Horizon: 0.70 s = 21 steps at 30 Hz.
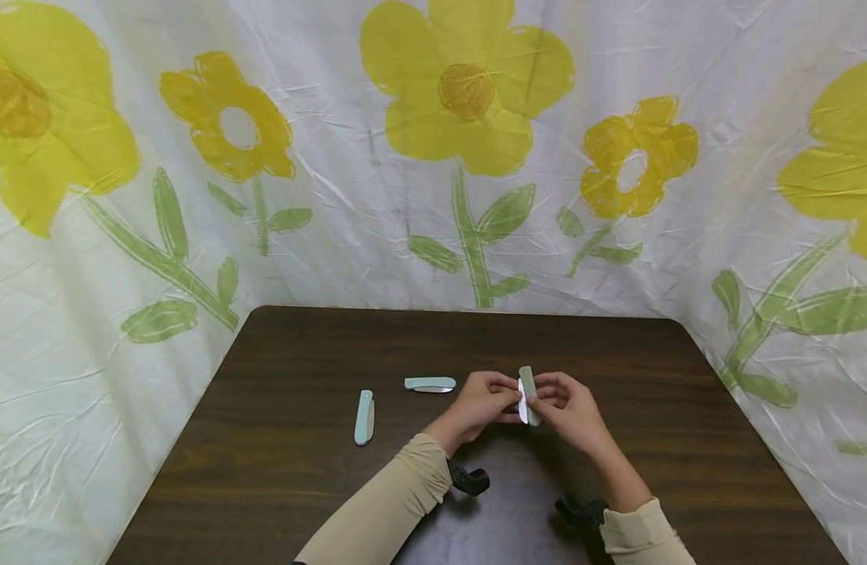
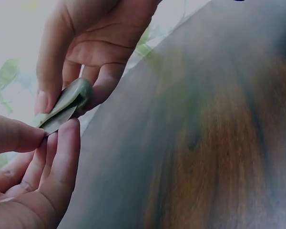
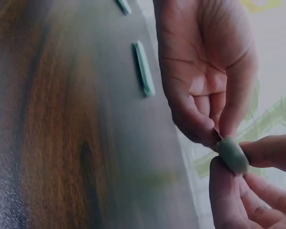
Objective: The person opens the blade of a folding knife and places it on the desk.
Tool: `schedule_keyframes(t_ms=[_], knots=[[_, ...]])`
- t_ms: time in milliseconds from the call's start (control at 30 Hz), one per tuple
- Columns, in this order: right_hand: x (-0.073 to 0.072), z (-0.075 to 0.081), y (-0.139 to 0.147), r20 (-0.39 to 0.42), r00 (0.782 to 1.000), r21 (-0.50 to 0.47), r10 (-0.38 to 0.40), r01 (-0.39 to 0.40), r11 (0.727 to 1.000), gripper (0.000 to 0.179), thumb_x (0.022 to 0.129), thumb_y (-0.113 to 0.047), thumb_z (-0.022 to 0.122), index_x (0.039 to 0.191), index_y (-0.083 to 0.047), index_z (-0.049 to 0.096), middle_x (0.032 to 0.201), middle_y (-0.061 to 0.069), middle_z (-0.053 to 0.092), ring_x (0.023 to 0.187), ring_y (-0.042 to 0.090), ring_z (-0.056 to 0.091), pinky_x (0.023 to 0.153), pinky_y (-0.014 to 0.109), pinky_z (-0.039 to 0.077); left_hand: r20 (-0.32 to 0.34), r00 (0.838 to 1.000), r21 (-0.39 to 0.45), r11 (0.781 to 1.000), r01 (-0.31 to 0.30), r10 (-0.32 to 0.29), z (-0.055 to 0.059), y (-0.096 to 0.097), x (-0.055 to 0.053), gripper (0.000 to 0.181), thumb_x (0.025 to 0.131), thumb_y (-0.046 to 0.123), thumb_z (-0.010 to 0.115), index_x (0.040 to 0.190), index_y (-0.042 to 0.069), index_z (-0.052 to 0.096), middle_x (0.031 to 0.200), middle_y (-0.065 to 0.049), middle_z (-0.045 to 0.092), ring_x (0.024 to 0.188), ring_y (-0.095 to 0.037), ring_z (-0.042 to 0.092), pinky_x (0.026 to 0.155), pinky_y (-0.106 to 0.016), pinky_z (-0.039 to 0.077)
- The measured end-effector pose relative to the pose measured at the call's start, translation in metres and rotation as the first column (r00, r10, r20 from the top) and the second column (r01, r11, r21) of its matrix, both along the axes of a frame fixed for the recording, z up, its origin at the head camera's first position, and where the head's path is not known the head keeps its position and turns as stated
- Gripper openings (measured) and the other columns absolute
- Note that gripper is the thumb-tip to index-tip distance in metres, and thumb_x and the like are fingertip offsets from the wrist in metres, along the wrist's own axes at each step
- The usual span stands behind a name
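A folding knife with a grey-green handle is held up over the table between both hands, its blade partly out of the handle. My left hand pinches the blade between thumb and fingers. On the other side, my right hand grips the handle, thumb against its side. In the right wrist view the rounded end of the handle faces the camera, and the blade is mostly hidden. To the left lie two folding knives with pale blue handles, one crosswise and one lengthwise.
The dark wood-grain table ends at a white curtain printed with yellow flowers, which hangs behind and along both sides. Black camera mounts stick out from both wrists above the tabletop.
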State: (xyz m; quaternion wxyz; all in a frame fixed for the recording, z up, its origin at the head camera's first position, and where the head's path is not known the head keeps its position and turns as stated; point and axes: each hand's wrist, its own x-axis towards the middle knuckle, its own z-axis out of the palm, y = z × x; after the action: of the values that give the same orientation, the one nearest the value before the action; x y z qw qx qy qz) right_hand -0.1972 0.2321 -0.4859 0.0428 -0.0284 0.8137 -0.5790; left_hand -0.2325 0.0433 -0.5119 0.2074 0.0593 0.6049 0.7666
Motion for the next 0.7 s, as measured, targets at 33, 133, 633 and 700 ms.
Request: schedule_keyframes(t_ms=[33,133,633,700], knots=[[0.0,0.0,0.0,0.001,1.0,-0.004,-0.003,0.003,1.0,0.043,0.098,-0.006,0.075,0.137,0.005,0.059,0.117,0.025,0.072,0.092,0.01,0.072,0.07,0.029,0.06,-0.007,1.0,-0.006,1.0,0.001,-0.001,0.001,-0.002,0.0,0.02,0.097,-0.005,0.067,0.116,-0.011,0.068,0.101,-0.015,0.074,0.083,-0.018,0.072,0.078,-0.04,0.066],[0.001,0.0,-0.001,0.005,1.0,-0.008,0.0,0.0,1.0,0.042,0.098,-0.005,0.075,0.136,0.005,0.059,0.116,0.025,0.072,0.091,0.01,0.072,0.07,0.029,0.06,-0.015,1.0,-0.021,1.0,0.009,-0.01,0.002,-0.006,0.001,0.021,0.097,-0.004,0.067,0.116,-0.012,0.068,0.099,-0.013,0.073,0.083,-0.017,0.071,0.077,-0.039,0.066],[0.003,-0.003,-0.004,0.023,0.998,-0.065,0.051,-0.049,0.997,0.043,0.098,-0.007,0.075,0.136,0.006,0.059,0.111,0.021,0.072,0.087,0.013,0.072,0.071,0.035,0.062,-0.049,0.999,-0.044,0.999,0.022,-0.024,0.007,-0.021,0.005,0.023,0.096,-0.003,0.065,0.117,-0.011,0.068,0.097,-0.009,0.072,0.083,-0.015,0.071,0.073,-0.033,0.065],[0.004,-0.002,-0.004,0.026,0.998,-0.063,0.052,-0.05,0.997,0.043,0.098,-0.007,0.075,0.136,0.006,0.06,0.11,0.02,0.072,0.086,0.013,0.071,0.071,0.034,0.062,-0.059,0.998,-0.056,0.998,0.028,-0.032,0.006,-0.024,0.005,0.023,0.096,-0.003,0.065,0.117,-0.011,0.069,0.096,-0.007,0.072,0.082,-0.014,0.071,0.071,-0.031,0.064]])
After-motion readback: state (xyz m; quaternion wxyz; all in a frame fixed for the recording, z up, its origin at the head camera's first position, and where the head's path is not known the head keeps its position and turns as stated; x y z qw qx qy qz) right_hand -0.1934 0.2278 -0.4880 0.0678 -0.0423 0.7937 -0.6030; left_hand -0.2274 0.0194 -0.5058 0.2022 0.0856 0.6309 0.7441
